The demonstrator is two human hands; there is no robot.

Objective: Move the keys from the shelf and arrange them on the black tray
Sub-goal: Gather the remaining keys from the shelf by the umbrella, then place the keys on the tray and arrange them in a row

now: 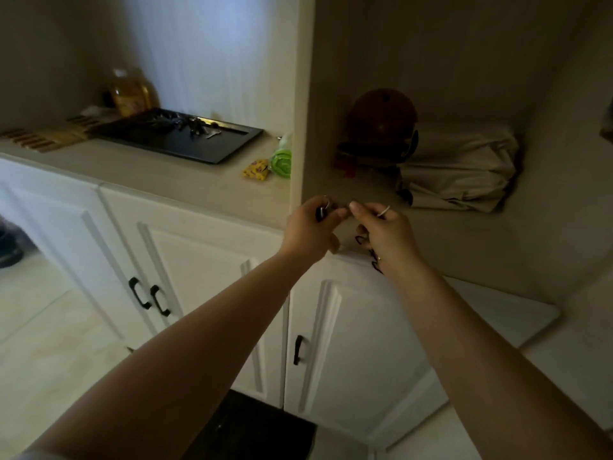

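Both hands are closed on keys at the front edge of the shelf [464, 247]. My left hand [313, 227] is curled around a dark key with a silver ring [323, 209]. My right hand [386, 232] pinches something small between thumb and finger, and a ring sits over one finger. A dark bunch [368, 247] hangs under that hand, but the hand hides most of it, so I cannot tell how many keys there are.

The black tray [229, 146] is up and to the left, on the next counter [149, 171]. Some keys [199, 127] already lie near its back. The front half of the tray looks bare, so there is room to set more down.

A wall post [303, 94] stands between the shelf and the tray. I think the hands must come back toward me first, then go left around the post. My left hand is nearer the tray, so it should get there first.

The tray's long side runs from left to right. A yellow packet [254, 170] and a green thing [282, 157] sit near the tray's right corner, close to the post. A hand should pass above them. A wooden rack [46, 137] lies by the tray's left end, and a bottle [129, 92] stands behind it.
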